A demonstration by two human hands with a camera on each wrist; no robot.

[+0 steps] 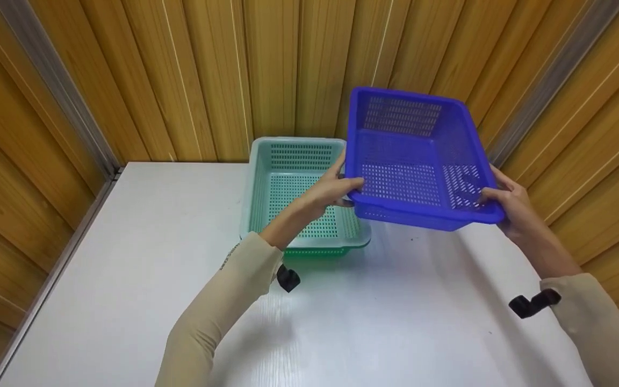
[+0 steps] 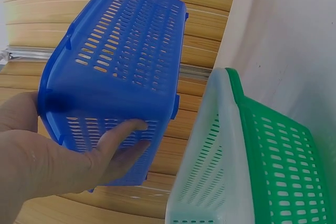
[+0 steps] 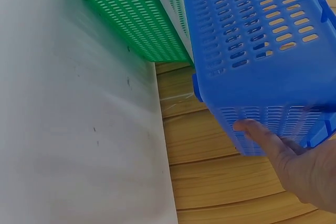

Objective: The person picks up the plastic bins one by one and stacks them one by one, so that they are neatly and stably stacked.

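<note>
Carefully, my left hand (image 1: 336,188) and right hand (image 1: 508,201) gripped the tilted blue basket (image 1: 414,161) above the desk's (image 1: 127,279) far edge, where it could slip onto the stacked baskets (image 1: 299,177).

**Blue, mint and green against striped wood**

I see a solid royal-blue slotted basket (image 1: 414,161). Left of it sits a pale mint basket (image 1: 299,188) nested in a bright green one (image 3: 139,22). Beneath them, a white table (image 1: 180,301); behind, honey-yellow planked wall (image 1: 207,70).

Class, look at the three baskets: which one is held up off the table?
The blue basket: both hands grip its near rim and it hangs tilted in the air. The pale basket sits nested in the green basket on the table.
</note>
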